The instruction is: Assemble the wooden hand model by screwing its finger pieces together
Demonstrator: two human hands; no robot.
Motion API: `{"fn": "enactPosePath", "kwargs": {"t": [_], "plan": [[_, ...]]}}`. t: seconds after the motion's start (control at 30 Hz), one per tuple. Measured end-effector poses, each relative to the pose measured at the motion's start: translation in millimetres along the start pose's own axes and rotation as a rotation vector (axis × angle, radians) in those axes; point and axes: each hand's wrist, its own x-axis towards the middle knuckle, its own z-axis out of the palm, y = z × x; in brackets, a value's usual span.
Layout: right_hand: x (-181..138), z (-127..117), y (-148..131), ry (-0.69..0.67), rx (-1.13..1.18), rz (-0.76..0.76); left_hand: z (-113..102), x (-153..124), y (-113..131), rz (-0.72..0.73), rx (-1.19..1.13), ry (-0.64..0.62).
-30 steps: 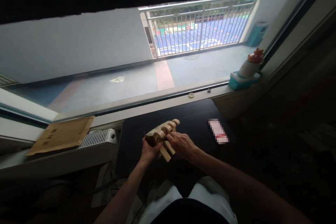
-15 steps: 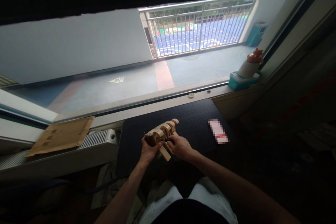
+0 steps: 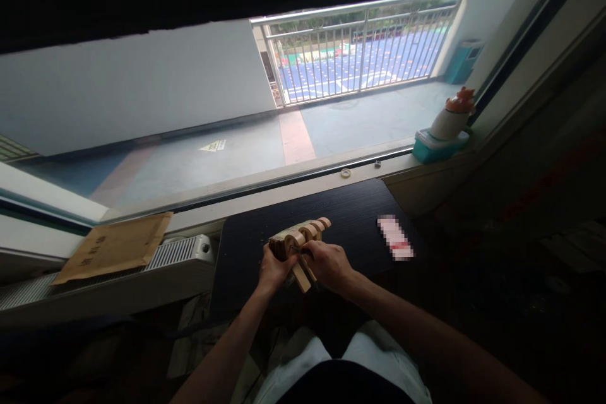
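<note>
A light wooden piece (image 3: 294,238) with several rounded, hook-like curls along its side rests at the near part of the black table (image 3: 241,227). My left hand (image 3: 274,270) grips its left end, thumb toward the nearest curl. My right hand (image 3: 329,263) is closed around a thin screwdriver (image 3: 305,252) with a dark handle, its shaft directed at that curl. The tip is too small to make out. Straight wooden legs (image 3: 301,279) stick out toward me below the hands. My fingers partly hide the wooden piece.
A blurred pink item (image 3: 394,238) lies on the table's right side. A tape roll (image 3: 345,173) and a teal box (image 3: 438,148) sit on the windowsill. To the left, a brown envelope (image 3: 116,246) covers part of a white radiator (image 3: 187,252).
The wooden piece and both hands have shifted slightly to the right and turned a little. My right hand stays closed on the screwdriver by the same curl.
</note>
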Motion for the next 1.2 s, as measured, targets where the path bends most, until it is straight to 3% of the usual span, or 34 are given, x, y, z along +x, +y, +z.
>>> {"fn": "enactPosePath", "kwargs": {"t": [0.13,0.23,0.33,0.47,0.57,0.67,0.8,0.93,1.07,1.2], "plan": [[7.5,17.4,6.6,-0.001,0.427,0.291,0.1,0.8,-6.8,0.003,-0.037,0.031],[11.1,20.1,8.7,-0.066,0.562,0.366,-0.1,0.1,-10.5,0.000,-0.059,0.044],[8.0,9.2,2.8,-0.062,0.290,0.248,-0.5,-1.5,-10.6,-0.013,-0.058,0.032],[-0.2,-7.1,-7.9,-0.063,-0.193,-0.133,-0.2,-4.5,-7.4,-0.024,-0.040,0.030],[-2.5,-6.8,-9.3,-0.103,-0.319,-0.262,0.1,-6.2,-5.2,-0.023,-0.056,0.049],[-1.3,0.9,-7.2,-0.061,-0.223,-0.175,-0.1,-6.4,-4.9,-0.024,-0.074,0.060],[3.5,12.0,-3.2,0.017,0.115,0.156,0.3,-4.5,-8.0,0.000,-0.062,0.040],[9.1,18.3,3.1,-0.035,0.417,0.386,0.8,-2.9,-11.2,-0.005,-0.034,0.033],[7.1,8.4,3.0,-0.107,0.240,0.338,0.5,-3.1,-11.8,-0.027,-0.039,0.026],[-2.7,-9.2,-5.1,-0.061,-0.136,0.035,2.2,-2.5,-12.9,-0.021,-0.095,0.035]]}}
